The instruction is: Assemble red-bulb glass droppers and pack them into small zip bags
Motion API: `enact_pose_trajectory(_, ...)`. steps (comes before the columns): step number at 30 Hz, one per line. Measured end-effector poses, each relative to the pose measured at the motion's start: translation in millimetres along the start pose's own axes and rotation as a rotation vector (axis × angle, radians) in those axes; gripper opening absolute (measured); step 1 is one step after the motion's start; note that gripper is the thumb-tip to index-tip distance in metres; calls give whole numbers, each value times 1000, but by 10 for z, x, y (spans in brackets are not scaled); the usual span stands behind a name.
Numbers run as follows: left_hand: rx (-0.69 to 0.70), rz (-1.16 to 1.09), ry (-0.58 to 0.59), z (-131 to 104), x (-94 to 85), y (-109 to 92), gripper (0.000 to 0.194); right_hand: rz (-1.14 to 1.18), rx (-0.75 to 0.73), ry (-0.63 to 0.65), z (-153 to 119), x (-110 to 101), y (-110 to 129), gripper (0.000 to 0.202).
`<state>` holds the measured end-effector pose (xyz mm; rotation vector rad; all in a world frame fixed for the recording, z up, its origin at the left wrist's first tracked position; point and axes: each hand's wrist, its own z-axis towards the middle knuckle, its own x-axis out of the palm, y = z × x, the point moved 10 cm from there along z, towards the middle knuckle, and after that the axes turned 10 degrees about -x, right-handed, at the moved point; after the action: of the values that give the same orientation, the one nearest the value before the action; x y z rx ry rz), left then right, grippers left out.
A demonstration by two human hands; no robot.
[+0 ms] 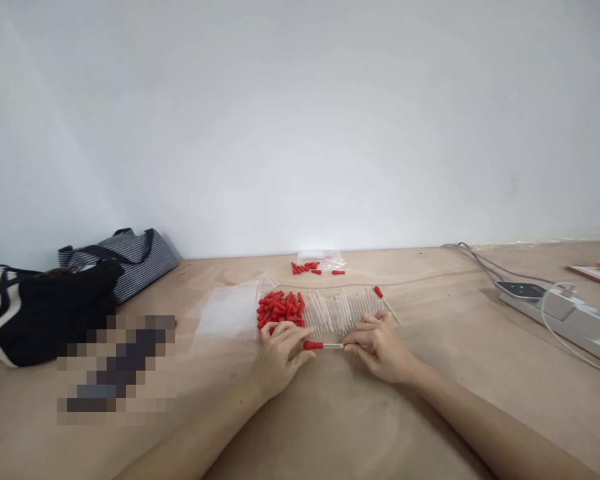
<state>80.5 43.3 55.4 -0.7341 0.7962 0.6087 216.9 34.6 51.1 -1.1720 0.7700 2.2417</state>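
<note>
A dropper with a red rubber bulb (313, 345) on a thin clear tube (333, 346) lies level between my two hands. My right hand (380, 347) pinches the tube's right end between thumb and fingers. Around the bulb end, my left hand (283, 357) has its thumb and forefinger apart, one on each side of the bulb; no firm grip shows. Just beyond the left fingers sits a pile of red rubber bulbs (280, 307). Beside it, behind my right hand, many clear tubes (337, 312) lie in a row. Another assembled dropper (379, 292) rests slanted at the row's right end.
Flat plastic bags (225, 310) lie left of the pile. Near the wall are a clear bag (323, 257) and several more red bulbs (305, 268). A black bag (70, 313) and striped bag (145, 260) stand left; a power strip (580, 330) with cables lies right.
</note>
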Motion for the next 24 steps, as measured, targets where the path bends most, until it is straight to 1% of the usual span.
enact_pose_trajectory(2, -51, 68, 11, 7, 16, 101, 60, -35, 151, -93, -61, -116, -264, 22)
enact_pose_trajectory(3, -67, 103, 10, 8, 17, 134, 67, -70, 266, -158, -125, -200, -443, 23)
enact_pose_trajectory(4, -73, 135, 7, 8, 15, 151, 66, -115, 394, -223, -215, -289, -627, 25)
enact_pose_trajectory(5, -73, 161, 1, 6, 12, 156, 60, -166, 519, -273, -318, -368, -795, 26)
enact_pose_trajectory(6, -71, 179, -6, 5, 6, 154, 52, -214, 621, -298, -412, -421, -932, 28)
enact_pose_trajectory(8, -67, 194, -18, 1, -6, 139, 37, -292, 751, -285, -541, -464, -1119, 30)
enact_pose_trajectory(10, -62, 195, -25, -3, -13, 121, 28, -342, 807, -235, -603, -454, -1214, 31)
enact_pose_trajectory(12, -60, 195, -28, -10, -17, 112, 22, -375, 838, -188, -636, -426, -1253, 32)
enact_pose_trajectory(17, -41, 190, -5, -22, 0, 89, 16, -384, 874, -90, -656, -318, -1283, 30)
enact_pose_trajectory(20, -45, 185, 3, -12, 8, 89, 15, -382, 874, -67, -650, -284, -1299, 29)
enact_pose_trajectory(24, -79, 188, -9, 1, -2, 111, 15, -392, 883, -75, -642, -292, -1294, 32)
